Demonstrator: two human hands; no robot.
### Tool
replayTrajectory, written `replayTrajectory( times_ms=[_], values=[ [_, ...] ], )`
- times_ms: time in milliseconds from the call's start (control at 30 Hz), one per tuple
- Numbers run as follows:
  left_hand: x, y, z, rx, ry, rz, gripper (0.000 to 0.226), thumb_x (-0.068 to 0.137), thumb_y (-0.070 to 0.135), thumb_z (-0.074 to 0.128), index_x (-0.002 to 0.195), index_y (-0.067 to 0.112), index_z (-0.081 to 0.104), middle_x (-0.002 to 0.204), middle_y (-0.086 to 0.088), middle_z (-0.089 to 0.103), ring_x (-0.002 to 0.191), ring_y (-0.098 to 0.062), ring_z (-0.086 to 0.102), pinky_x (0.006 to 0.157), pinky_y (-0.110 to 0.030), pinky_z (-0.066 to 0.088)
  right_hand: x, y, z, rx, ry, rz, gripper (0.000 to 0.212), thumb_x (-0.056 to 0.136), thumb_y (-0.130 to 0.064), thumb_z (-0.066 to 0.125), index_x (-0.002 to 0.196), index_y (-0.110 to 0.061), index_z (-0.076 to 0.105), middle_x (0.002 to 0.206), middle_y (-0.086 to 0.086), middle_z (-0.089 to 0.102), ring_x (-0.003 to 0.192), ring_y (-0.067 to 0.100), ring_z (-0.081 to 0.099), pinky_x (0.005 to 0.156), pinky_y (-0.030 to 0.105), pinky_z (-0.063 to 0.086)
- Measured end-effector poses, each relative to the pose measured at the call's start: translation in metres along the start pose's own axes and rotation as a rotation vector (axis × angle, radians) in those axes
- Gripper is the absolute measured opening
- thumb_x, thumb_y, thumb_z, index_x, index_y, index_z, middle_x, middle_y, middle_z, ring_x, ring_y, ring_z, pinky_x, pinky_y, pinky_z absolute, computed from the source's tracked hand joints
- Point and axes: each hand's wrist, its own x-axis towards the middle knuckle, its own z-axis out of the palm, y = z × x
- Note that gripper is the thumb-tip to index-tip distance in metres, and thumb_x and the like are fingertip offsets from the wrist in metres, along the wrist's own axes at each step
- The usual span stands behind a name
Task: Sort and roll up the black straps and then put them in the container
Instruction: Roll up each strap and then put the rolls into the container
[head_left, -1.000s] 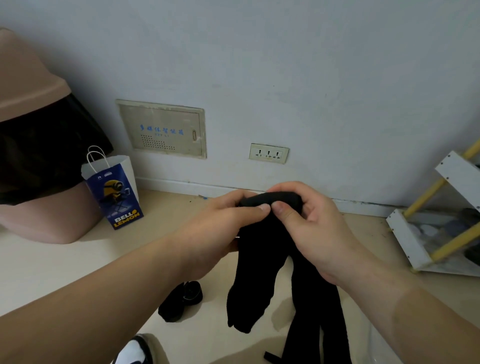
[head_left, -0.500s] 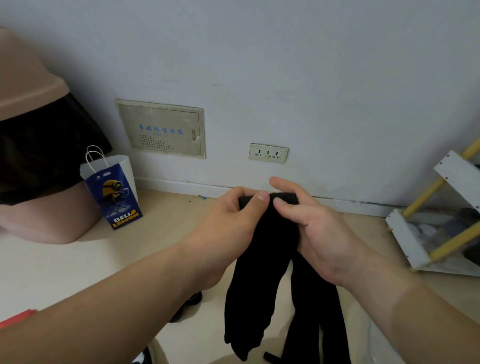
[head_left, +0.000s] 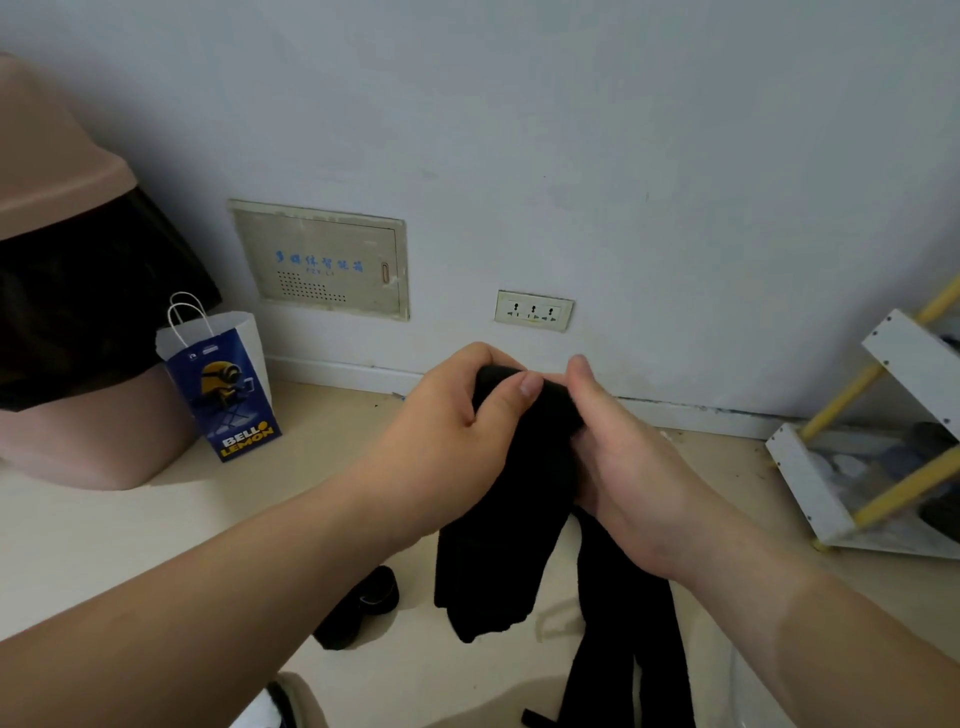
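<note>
Because the strap hangs soft and light above the floor, I judge the rolled top the best hold; my left hand pinches it there, my right hand cups it, fingers hidden.

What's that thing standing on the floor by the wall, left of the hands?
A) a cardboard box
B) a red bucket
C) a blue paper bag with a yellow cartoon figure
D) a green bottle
C: the blue paper bag, with white handles and a yellow cartoon figure printed on it, stands upright on the floor right beside the pink bin.
</note>
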Motion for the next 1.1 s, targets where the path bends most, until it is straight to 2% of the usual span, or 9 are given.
replayTrajectory(
  times_ms=[133, 233, 367, 467, 600, 800, 900, 1033, 1100],
  values=[
    [0.0, -0.005, -0.004, 0.116, 0.004, 0.169, 0.01, 0.103, 0.034, 0.059, 0.104, 0.026, 0.066, 0.088, 0.01, 0.073, 0.087, -0.009, 0.069, 0.076, -0.023, 0.054, 0.001, -0.005, -0.005, -0.072, 0.016, -0.054, 0.077, 0.093, -0.075, 0.054, 0.123, -0.006, 0.073, 0.123, 0.028, 0.071, 0.107, 0.04, 0.07, 0.095, 0.056, 0.054],
    [0.0, -0.009, -0.008, 0.15, -0.01, 0.183, 0.021, 0.097, 0.043, 0.056, 0.106, 0.027, 0.066, 0.089, 0.012, 0.072, 0.088, -0.009, 0.068, 0.077, -0.021, 0.053, -0.002, -0.003, -0.002, -0.027, 0.04, -0.146, 0.059, 0.09, -0.059, 0.069, 0.115, -0.006, 0.076, 0.116, 0.03, 0.072, 0.104, 0.047, 0.069, 0.093, 0.059, 0.055],
    [-0.003, -0.006, -0.014, -0.142, -0.049, -0.137, 0.031, 0.093, 0.056, 0.065, 0.107, 0.029, 0.069, 0.092, 0.005, 0.077, 0.084, -0.011, 0.073, 0.079, -0.03, 0.055, -0.001, 0.002, 0.0, 0.026, 0.126, -0.218, 0.032, 0.085, -0.043, 0.083, 0.102, -0.018, 0.076, 0.099, 0.011, 0.077, 0.093, 0.025, 0.072, 0.085, 0.041, 0.056],
    [-0.004, -0.004, -0.012, -0.353, -0.159, -0.363, 0.041, 0.097, 0.058, 0.063, 0.121, 0.025, 0.071, 0.113, -0.002, 0.079, 0.107, -0.02, 0.076, 0.101, -0.042, 0.056, -0.001, 0.002, 0.002, 0.055, 0.118, -0.259, 0.011, 0.091, -0.021, 0.079, 0.101, -0.019, 0.074, 0.096, 0.01, 0.075, 0.091, 0.023, 0.071, 0.086, 0.039, 0.057],
    [-0.005, -0.006, -0.006, -0.221, -0.155, -0.374, 0.051, 0.102, 0.068, 0.045, 0.122, 0.029, 0.069, 0.112, -0.001, 0.079, 0.108, -0.02, 0.075, 0.104, -0.046, 0.057, -0.002, 0.001, -0.003, -0.034, 0.118, -0.311, 0.026, 0.097, 0.003, 0.068, 0.103, -0.021, 0.074, 0.094, 0.008, 0.075, 0.09, 0.018, 0.072, 0.079, 0.027, 0.059],
    [0.001, -0.011, -0.008, -0.151, -0.078, -0.164, 0.024, 0.099, 0.046, 0.062, 0.109, 0.025, 0.07, 0.094, 0.004, 0.076, 0.089, -0.013, 0.072, 0.076, -0.032, 0.056, -0.003, -0.003, -0.006, 0.108, 0.003, -0.134, 0.042, 0.088, -0.028, 0.076, 0.126, -0.012, 0.072, 0.128, 0.024, 0.071, 0.113, 0.032, 0.07, 0.1, 0.048, 0.055],
    [-0.001, -0.012, -0.009, 0.086, -0.057, 0.07, 0.021, 0.094, 0.041, 0.057, 0.11, 0.029, 0.064, 0.093, 0.009, 0.072, 0.089, -0.009, 0.069, 0.081, -0.03, 0.056, -0.003, -0.005, -0.003, 0.04, -0.084, -0.042, 0.06, 0.102, -0.058, 0.055, 0.135, -0.009, 0.069, 0.134, 0.019, 0.072, 0.129, 0.032, 0.068, 0.113, 0.052, 0.049],
    [-0.004, -0.011, -0.008, 0.219, -0.027, 0.272, 0.021, 0.099, 0.024, 0.059, 0.12, 0.024, 0.06, 0.1, 0.015, 0.068, 0.098, -0.005, 0.065, 0.085, -0.017, 0.049, -0.001, 0.001, 0.004, 0.07, -0.029, -0.065, 0.06, 0.098, -0.055, 0.052, 0.134, -0.01, 0.066, 0.129, 0.013, 0.076, 0.124, 0.028, 0.071, 0.114, 0.054, 0.049],
    [-0.006, -0.009, -0.009, 0.127, -0.044, 0.173, 0.02, 0.102, 0.021, 0.065, 0.12, 0.03, 0.061, 0.099, 0.011, 0.07, 0.093, -0.008, 0.068, 0.082, -0.02, 0.054, 0.0, 0.002, 0.006, 0.111, 0.019, -0.101, 0.053, 0.095, -0.049, 0.06, 0.131, -0.01, 0.066, 0.126, 0.018, 0.075, 0.121, 0.034, 0.072, 0.112, 0.057, 0.051]
  ],
)
